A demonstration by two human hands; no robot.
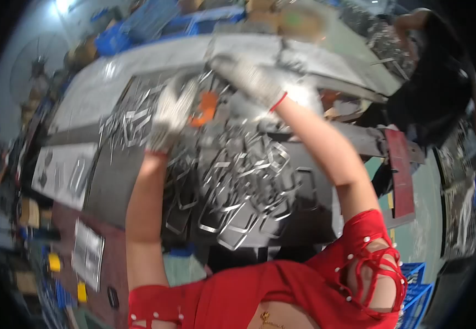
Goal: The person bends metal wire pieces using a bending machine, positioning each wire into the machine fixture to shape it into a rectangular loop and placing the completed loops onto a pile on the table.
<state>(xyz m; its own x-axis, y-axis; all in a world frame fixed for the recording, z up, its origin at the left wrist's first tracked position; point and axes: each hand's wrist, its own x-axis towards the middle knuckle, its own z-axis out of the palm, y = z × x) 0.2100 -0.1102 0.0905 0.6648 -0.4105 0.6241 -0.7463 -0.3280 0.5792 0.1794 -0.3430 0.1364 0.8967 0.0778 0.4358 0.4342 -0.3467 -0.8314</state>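
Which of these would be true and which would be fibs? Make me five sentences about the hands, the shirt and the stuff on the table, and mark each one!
1. The left hand and right hand are both gloved. True.
2. The shirt is green. False: it is red.
3. An orange piece shows near the left hand. True.
4. The metal frames in the middle stand in one neat stack. False: they lie in a jumble.
5. Those frames are closer to the shirt than the hands are. True.
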